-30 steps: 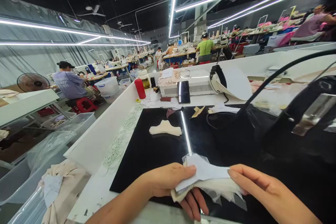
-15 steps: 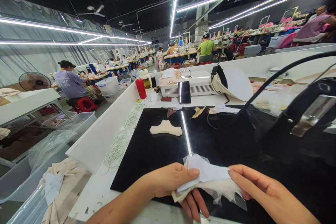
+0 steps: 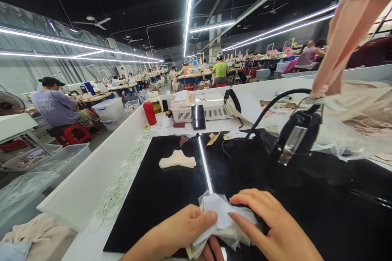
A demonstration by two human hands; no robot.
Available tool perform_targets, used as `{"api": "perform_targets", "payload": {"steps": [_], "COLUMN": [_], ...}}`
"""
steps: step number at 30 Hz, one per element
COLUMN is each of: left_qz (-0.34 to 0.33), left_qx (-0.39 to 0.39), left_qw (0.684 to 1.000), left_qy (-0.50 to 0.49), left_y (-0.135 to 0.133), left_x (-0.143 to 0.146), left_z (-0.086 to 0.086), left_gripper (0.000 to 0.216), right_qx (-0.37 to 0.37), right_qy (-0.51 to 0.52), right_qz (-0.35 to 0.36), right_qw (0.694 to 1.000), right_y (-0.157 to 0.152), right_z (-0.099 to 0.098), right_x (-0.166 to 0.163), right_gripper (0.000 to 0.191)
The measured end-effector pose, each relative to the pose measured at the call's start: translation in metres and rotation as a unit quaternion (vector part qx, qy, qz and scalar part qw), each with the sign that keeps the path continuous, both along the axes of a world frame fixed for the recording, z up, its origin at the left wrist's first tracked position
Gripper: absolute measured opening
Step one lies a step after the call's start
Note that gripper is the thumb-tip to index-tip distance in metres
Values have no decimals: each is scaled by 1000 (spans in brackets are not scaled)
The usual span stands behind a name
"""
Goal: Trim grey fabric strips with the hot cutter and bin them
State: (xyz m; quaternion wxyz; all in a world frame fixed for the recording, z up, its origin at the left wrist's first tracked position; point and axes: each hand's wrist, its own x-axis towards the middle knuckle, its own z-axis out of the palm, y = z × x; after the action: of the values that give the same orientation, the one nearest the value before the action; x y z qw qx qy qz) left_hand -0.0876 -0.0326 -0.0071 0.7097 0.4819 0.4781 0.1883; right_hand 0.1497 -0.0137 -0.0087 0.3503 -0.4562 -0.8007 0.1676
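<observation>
Head view, left hand: the left hand is clamped on the cloth stack, thumb pressed flat on top, fingers tucked beneath.
Head view, right hand: the right hand has thumb and forefinger parted over the stack's right end; from where I stand, I cannot tell whether the tips touch it.
Stack position: between the two hands, near the front edge of the black board; directly under the left thumb, to the left of the right palm.
Top layer: a white sheet, with clear film sticking out unevenly past its edges.
Handling, left: in my judgement the pinch should be firm but flat, so the layers do not fan out.
Handling, right: I would advise light fingertips, working the loose edges one at a time; the film looks thin and liable to slip or crease.
Second pile: a cream cloth pile lies on the board, beyond both hands and well apart from the held stack.
</observation>
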Motion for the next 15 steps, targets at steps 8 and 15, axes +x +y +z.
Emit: {"api": "perform_targets", "payload": {"steps": [8, 15], "left_qz": [-21, -47], "left_qx": [95, 116], "left_qw": [992, 992], "left_qy": [78, 9], "left_y": [-1, 12], "left_x": [-5, -9], "left_z": [-10, -6], "left_gripper": [85, 71], "right_qx": [112, 92], "right_qy": [-7, 74], "right_qz": [42, 66], "right_qw": [993, 991], "right_y": [-4, 2], "right_z": [1, -1], "right_x": [-24, -25], "right_gripper": [9, 14]}}
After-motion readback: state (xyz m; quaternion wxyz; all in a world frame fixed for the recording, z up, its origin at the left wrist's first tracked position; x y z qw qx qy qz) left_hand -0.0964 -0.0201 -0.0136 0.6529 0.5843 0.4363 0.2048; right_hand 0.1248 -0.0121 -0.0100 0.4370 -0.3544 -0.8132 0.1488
